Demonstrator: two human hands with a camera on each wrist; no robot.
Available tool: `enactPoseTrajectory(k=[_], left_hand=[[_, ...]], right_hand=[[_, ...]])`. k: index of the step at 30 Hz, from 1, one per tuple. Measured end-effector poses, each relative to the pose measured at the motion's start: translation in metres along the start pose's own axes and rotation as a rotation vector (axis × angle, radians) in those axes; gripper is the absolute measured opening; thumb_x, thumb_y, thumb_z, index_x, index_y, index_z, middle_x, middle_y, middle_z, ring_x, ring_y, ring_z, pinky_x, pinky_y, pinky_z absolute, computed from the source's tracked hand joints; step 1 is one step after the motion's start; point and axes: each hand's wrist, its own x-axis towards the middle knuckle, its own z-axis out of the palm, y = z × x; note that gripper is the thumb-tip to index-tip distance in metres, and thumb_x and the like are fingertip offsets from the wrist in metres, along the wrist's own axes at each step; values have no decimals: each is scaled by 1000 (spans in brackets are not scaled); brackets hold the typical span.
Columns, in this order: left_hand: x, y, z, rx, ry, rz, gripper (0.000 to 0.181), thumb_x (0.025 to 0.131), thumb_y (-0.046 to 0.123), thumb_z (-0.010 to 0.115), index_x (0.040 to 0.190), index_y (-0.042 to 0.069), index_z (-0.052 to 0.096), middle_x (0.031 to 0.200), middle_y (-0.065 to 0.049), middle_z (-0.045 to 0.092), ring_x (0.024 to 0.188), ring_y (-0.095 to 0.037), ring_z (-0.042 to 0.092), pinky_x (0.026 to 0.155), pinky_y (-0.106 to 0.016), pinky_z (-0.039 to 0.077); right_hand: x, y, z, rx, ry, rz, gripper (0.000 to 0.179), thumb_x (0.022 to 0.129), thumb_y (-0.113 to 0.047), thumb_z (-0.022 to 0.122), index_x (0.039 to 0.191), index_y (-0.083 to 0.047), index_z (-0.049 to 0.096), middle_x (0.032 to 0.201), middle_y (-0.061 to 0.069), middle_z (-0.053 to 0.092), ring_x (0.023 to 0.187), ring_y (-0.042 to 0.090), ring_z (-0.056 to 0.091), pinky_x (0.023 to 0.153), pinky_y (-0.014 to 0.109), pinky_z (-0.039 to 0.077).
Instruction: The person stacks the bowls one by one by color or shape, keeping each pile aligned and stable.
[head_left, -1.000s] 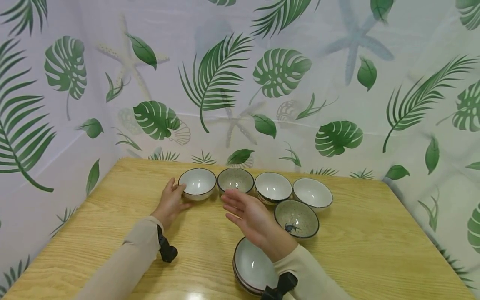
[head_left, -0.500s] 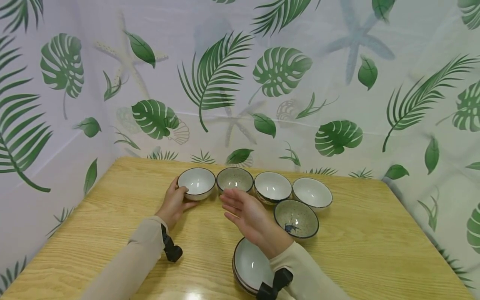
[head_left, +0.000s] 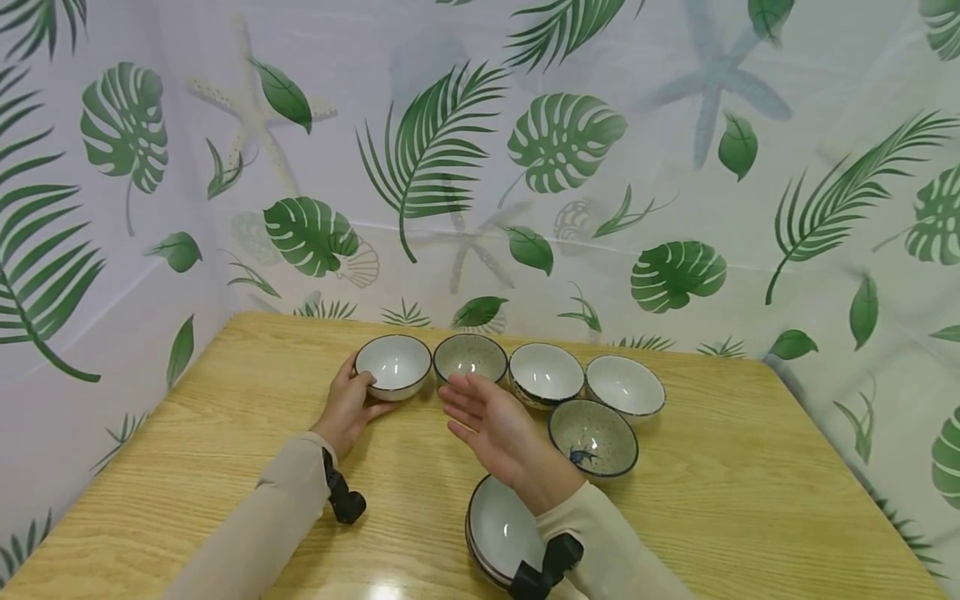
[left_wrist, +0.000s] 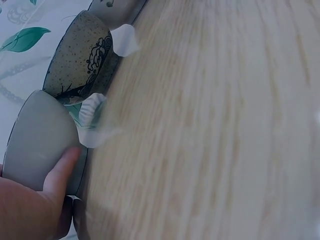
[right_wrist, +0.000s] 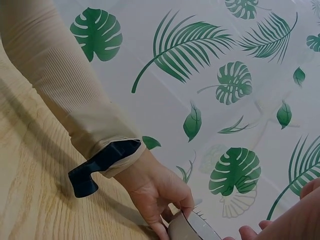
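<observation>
At the left end of the back row stands a white bowl (head_left: 393,365) with a dark rim. My left hand (head_left: 347,407) grips its near left side, the thumb over the rim and fingers against the outside. In the left wrist view the bowl's pale outer wall (left_wrist: 40,140) shows beside that hand (left_wrist: 27,205). My right hand (head_left: 504,442) hovers with fingers extended, palm turned left, holding nothing. Just behind its fingertips is a speckled grey-brown bowl (head_left: 470,357), partly hidden. Below the right wrist, a stack of white bowls (head_left: 498,521) is partly covered.
Two more white bowls, one in the middle (head_left: 546,371) and one at the right end (head_left: 626,385), continue the row. In front of them sits a speckled bowl (head_left: 596,437) with a blue design. The wooden table (head_left: 750,500) meets a leaf-patterned cloth (head_left: 570,250) at the back.
My left hand has shifted slightly right and taken a firmer grip on the white bowl, its thumb now over the rim. The right hand and the other bowls stay nearly still.
</observation>
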Motion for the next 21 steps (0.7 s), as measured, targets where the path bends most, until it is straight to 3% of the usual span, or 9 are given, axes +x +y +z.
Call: enactPoseTrajectory(k=[10,21], left_hand=[[2,7,0,-44,-7,-31,74,88,-4,34,155,20,13,159,-14,5,138,-40,26,99,-60,40],[-2,7,-14,-9,-27,-34,76,85,-5,35,155,17,16,157,-17,10,135,-42,30,94,-60,44]], right_hand=[[6,0,-1,52,19,-3,52,105,-24,28,144,11,26,147,28,29,138,41,26,118,46,19],[10,4,-5,132,-3,4,55,105,-23,30,145,13,19,151,32,19,142,43,17,118,43,15]])
